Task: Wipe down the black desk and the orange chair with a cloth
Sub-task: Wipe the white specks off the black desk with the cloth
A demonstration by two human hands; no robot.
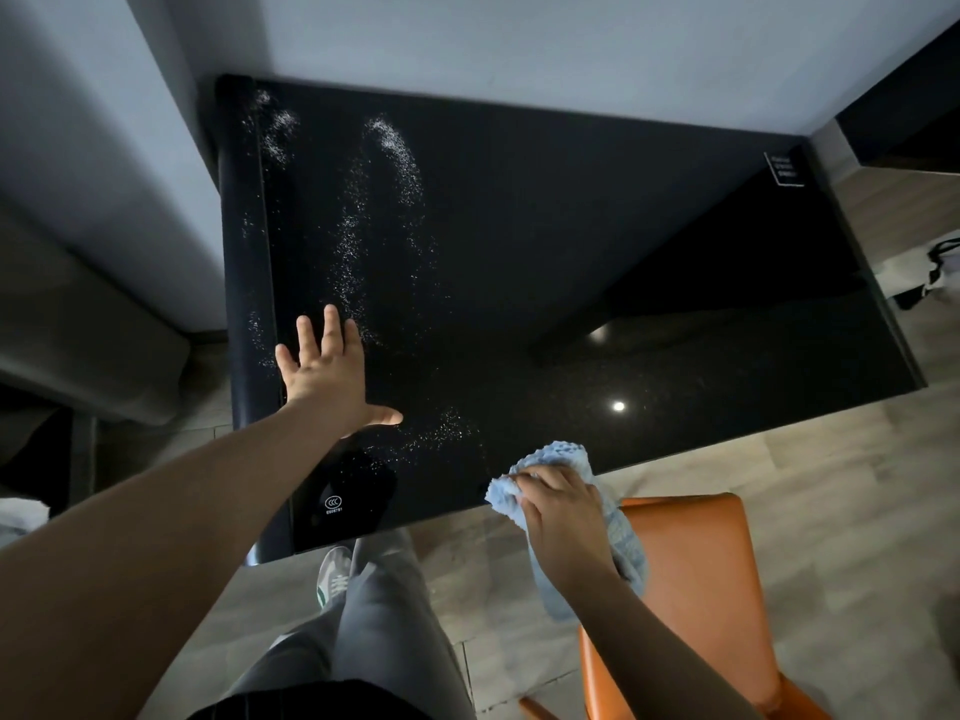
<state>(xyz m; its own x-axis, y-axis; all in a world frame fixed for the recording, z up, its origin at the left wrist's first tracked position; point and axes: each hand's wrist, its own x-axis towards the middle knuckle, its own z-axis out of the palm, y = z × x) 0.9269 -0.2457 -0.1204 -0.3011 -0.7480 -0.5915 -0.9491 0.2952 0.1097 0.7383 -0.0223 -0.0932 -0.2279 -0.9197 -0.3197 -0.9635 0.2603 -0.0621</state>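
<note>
The black glossy desk [571,241] fills the middle of the view, with trails of white specks across its left half. My left hand [327,376] lies flat on the desk near its left edge, fingers spread and straight. My right hand [566,522] grips a light blue cloth [550,459] at the desk's near edge; part of the cloth hangs below my wrist. The orange chair [696,579] stands just under and to the right of that hand, in front of the desk.
A grey wall runs behind the desk and a grey sofa [78,345] sits to its left. A white bag [930,272] lies on the wooden floor at the right. My leg and shoe [332,579] stand at the desk's near edge.
</note>
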